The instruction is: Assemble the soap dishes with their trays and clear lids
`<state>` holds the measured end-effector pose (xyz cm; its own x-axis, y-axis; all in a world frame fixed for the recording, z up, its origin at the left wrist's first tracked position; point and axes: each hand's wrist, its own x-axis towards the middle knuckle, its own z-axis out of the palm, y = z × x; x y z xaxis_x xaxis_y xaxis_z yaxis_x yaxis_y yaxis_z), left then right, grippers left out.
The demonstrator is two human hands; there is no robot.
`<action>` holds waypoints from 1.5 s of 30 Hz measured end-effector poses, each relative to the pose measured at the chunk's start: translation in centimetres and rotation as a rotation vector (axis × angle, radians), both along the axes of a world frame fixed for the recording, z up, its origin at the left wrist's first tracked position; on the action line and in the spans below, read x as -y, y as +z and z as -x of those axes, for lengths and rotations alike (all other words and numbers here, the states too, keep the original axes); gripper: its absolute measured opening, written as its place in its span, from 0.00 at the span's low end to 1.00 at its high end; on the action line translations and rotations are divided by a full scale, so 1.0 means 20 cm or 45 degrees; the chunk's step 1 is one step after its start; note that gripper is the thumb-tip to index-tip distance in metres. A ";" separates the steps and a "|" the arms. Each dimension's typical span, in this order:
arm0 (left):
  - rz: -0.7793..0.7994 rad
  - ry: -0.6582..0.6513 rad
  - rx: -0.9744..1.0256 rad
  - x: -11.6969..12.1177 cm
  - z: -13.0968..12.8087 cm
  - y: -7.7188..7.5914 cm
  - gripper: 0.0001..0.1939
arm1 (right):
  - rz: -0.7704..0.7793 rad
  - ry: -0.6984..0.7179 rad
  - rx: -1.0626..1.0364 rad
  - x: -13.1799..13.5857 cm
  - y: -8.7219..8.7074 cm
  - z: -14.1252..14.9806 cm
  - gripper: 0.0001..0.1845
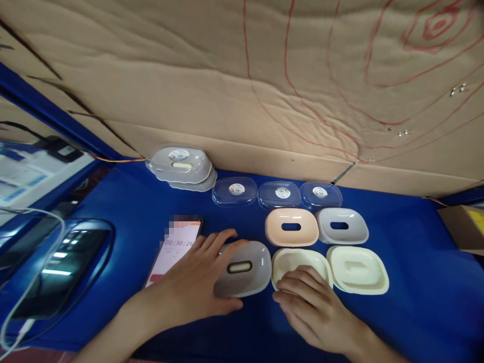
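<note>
"Starting with the left hand point(200, 277): how are its fingers?"

"Spread wide around the left end of one gray dish point(242, 282); thumb by the near edge. Pressing or not, I cannot tell."

"And the right hand point(313, 305)?"

"Fingers curled narrow over the near edge of one cream dish point(291, 259). Grip hidden; cannot tell."

"Edges?"

"Both rims nearly meet. One second cream dish point(363, 275): just beside, on the right. One peach dish point(291, 238) and one pale gray dish point(340, 236), slotted: side by side behind. Clear lids point(282, 193), three, labelled: a row farther back. One gray stack point(189, 174) under a clear lid: back left, near the cardboard point(212, 101)."

"Room for moving?"

"Left side: tight, one phone point(177, 247) partly hidden by the hand. Right side: a broad stretch of blue surface point(419, 252) from the dishes toward one carton point(461, 229)."
</note>
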<state>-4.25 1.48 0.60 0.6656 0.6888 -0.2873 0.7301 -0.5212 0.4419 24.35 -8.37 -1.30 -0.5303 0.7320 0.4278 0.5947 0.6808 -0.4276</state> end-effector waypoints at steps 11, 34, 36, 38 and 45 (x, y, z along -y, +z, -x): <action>0.135 -0.071 0.206 0.01 0.01 0.03 0.53 | -0.111 -0.136 0.129 0.03 -0.09 -0.01 0.20; 1.792 0.913 1.494 0.15 -0.23 -0.05 0.39 | -0.235 -0.224 -0.285 0.04 -0.10 -0.16 0.18; 1.874 1.113 1.521 0.15 -0.24 -0.05 0.29 | -0.214 -0.172 -0.193 0.03 -0.09 -0.15 0.20; 1.837 1.324 1.547 0.14 -0.25 -0.05 0.20 | -0.114 -0.123 -0.034 0.01 -0.04 -0.15 0.23; 1.708 1.454 1.550 0.09 -0.25 -0.08 0.15 | 0.159 -0.185 0.255 -0.30 0.22 -0.13 0.34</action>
